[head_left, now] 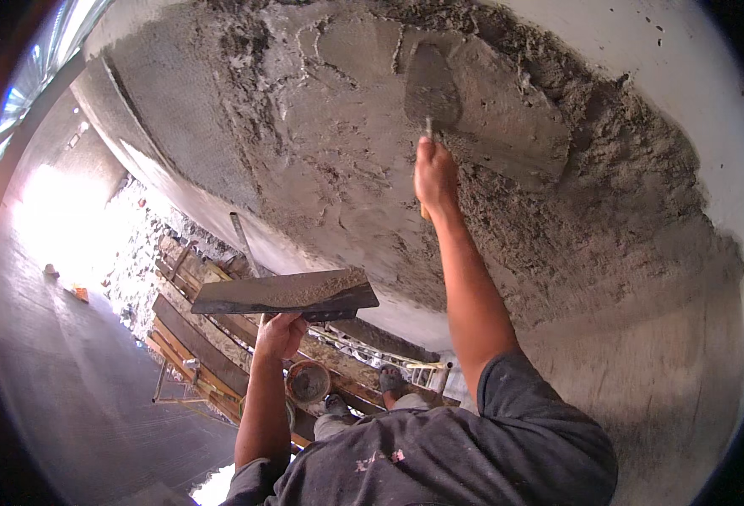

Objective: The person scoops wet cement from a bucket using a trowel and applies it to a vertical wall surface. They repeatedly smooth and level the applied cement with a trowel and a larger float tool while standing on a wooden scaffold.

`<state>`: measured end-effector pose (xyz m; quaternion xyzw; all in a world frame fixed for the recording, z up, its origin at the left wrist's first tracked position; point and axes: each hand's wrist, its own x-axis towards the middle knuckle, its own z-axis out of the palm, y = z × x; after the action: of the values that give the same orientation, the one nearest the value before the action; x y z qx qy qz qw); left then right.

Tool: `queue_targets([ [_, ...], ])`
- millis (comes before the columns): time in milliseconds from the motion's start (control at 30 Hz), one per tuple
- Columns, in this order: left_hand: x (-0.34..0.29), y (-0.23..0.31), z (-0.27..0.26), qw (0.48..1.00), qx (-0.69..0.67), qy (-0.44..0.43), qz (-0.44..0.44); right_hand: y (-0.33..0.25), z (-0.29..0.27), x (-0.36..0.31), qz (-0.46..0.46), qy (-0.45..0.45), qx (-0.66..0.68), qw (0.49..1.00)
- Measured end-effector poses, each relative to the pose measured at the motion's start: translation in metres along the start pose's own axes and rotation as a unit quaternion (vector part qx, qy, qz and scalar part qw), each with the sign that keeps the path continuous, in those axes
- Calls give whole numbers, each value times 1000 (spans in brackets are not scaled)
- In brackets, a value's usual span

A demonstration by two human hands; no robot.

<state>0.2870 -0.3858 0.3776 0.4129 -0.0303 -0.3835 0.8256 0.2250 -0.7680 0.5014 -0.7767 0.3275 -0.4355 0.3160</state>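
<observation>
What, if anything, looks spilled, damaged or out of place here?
Nothing clearly stands out. The mortar on the wall is patchy, rough beside smoother areas, but that seems ordinary with the trowel in the right hand and a mortar-topped board in the left hand.

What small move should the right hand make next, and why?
Probably slide the trowel a little toward the rough mortar on the right. The right hand holds it, its blade seems flat against a smoother patch, and the rough mortar borders that patch. The left hand holds a board bearing a load, so refilling looks possible.
</observation>
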Motion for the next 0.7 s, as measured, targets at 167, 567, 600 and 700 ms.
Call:
queue_targets([
  [167,-29,2,-38,995,50,86,-14,-32,83,22,-22,-23,-32,999],
  [567,-96,-39,-207,926,351,56,124,-38,105,-21,107,21,-85,990],
  [600,-96,-38,-203,870,461,27,173,-25,87,-28,108,42,-73,991],
  [700,-112,-19,-222,512,809,-36,285,-8,17,-47,116,67,-79,988],
])
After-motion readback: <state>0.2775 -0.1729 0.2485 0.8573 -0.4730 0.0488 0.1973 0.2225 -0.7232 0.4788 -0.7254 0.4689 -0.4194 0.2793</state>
